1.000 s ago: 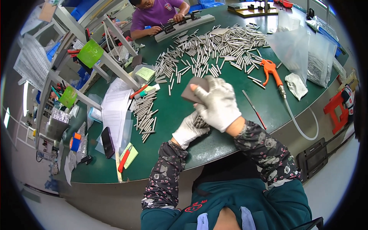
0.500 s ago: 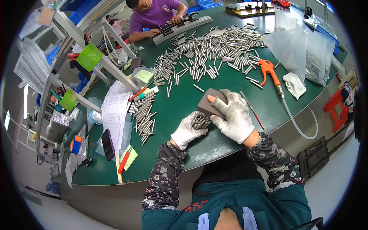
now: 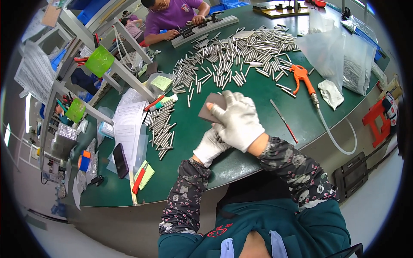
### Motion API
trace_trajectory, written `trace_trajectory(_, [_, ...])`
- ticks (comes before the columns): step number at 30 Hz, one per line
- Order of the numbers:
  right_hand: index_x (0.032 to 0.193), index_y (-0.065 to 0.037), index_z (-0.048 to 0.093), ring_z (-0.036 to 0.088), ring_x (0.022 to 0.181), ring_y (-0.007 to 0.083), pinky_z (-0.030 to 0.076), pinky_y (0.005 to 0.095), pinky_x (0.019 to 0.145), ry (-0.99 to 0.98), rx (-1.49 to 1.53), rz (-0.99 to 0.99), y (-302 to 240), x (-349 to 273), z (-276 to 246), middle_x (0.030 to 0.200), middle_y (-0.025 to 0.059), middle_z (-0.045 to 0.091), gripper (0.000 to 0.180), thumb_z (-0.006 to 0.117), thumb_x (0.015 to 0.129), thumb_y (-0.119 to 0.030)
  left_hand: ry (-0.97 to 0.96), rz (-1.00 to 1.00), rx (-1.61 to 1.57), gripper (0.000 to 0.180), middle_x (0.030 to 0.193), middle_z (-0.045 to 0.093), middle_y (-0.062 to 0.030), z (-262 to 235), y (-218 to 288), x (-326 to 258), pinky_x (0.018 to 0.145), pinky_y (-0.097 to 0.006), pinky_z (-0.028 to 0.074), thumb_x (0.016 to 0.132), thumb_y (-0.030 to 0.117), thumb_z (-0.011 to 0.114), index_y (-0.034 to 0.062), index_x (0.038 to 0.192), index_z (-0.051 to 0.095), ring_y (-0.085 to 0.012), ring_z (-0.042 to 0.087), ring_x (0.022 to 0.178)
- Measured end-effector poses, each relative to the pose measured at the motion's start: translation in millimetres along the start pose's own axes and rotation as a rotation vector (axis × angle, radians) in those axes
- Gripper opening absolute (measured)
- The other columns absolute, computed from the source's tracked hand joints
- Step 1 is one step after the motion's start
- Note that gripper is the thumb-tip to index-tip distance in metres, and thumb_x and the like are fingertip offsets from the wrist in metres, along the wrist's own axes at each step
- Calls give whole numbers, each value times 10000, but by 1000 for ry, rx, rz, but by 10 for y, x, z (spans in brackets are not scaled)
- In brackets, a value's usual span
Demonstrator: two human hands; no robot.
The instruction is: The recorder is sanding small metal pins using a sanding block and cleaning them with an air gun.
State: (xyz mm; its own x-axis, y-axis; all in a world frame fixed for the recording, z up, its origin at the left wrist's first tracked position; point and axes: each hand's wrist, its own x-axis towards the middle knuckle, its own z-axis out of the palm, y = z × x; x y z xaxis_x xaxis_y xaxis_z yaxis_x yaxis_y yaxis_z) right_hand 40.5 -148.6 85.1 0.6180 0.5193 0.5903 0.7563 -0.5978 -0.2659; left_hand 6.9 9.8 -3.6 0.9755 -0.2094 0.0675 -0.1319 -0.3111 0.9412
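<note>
My right hand (image 3: 240, 122), in a white glove with bare thumb tip, grips a grey-brown sanding block (image 3: 211, 107). It lies across the top of my left hand (image 3: 211, 147), also gloved in white. My left fingers are wrapped round a bundle of short metal pins, now almost wholly covered by the right hand and block. Beyond my hands spreads a large heap of loose steel pins (image 3: 232, 58). A smaller group of pins (image 3: 161, 129) lies to the left of my left hand.
An orange air gun (image 3: 303, 79) with a clear hose lies right, near a red-handled file (image 3: 284, 121) and a white cloth (image 3: 331, 94). Left are papers (image 3: 129, 118), a phone (image 3: 121, 161) and a red cutter (image 3: 139, 180). Across the green table (image 3: 241, 161), another person works at a metal rail (image 3: 205, 31).
My right hand has moved left with the sanding block, over my left hand and the pin bundle. The bundle's ends, visible before, are now covered. My left hand has barely moved.
</note>
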Motion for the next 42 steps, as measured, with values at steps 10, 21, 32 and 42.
trace_trajectory(10, [1155,-188,666,522,1079,331,413,432,883,22,19,-22,55,-73,179,1192,206,544,425,680,743,-291,-78,-130,-594,620,1244,566,-53,-31,-158,116,943,-279,494,781,-85,686,48,1331,433,-150,562,1140])
trace_trajectory(21, [1198,-167,657,524,1077,361,416,449,949,82,58,207,573,-460,87,1203,217,545,475,697,742,-297,39,-124,-404,585,1015,580,11,11,75,-37,854,-244,475,704,-127,728,44,1215,499,-85,559,935])
trace_trajectory(32, [1202,-176,658,517,1096,366,409,467,937,-51,66,1,391,-479,34,1226,223,532,463,672,761,-314,17,-69,-439,654,1161,589,-27,11,52,-24,945,-277,485,697,-151,695,33,1286,478,-116,581,1064])
trace_trajectory(42, [1170,-165,670,534,1058,348,428,450,916,-226,161,-152,386,-351,-189,1176,198,560,459,683,729,-292,100,156,-50,554,1066,607,-22,16,17,-39,886,-258,513,691,-116,721,33,1177,501,-106,615,980])
